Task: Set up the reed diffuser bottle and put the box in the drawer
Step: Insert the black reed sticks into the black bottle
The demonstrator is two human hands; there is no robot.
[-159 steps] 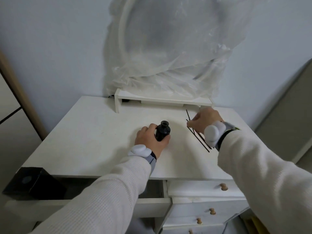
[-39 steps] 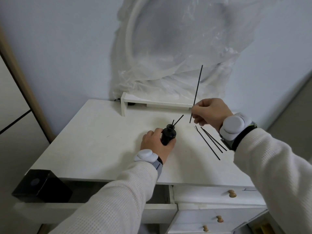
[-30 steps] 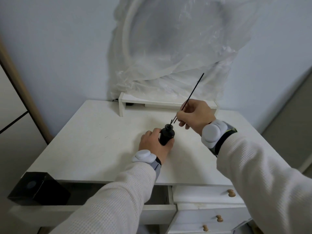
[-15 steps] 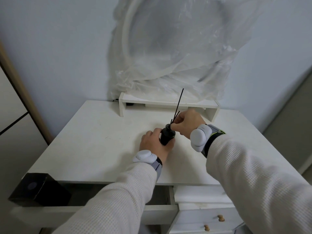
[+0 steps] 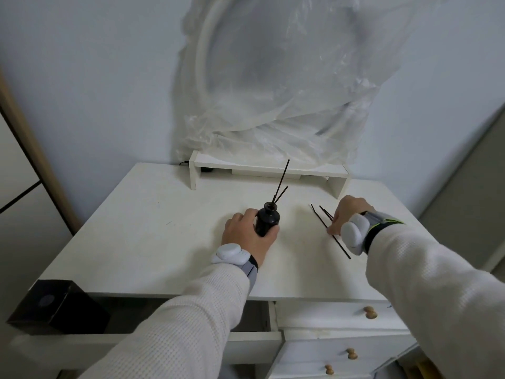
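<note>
Black glass diffuser bottle (image 5: 267, 219) stands upright on the white surface (image 5: 153, 220), gripped around its body by the left hand (image 5: 246, 234), with two reeds (image 5: 281, 184) leaning out of its neck. The right hand (image 5: 348, 214) pinches loose reeds (image 5: 329, 228) lying to the right. A black box (image 5: 54, 307), no readable label, sits in the open drawer (image 5: 153, 348).

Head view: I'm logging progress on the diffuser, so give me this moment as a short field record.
bottle: black bottle upright on the white desk
left hand: left hand grips the bottle
in bottle: reeds standing in its neck
right hand: right hand on the loose reeds
box: black box in the open drawer
</note>
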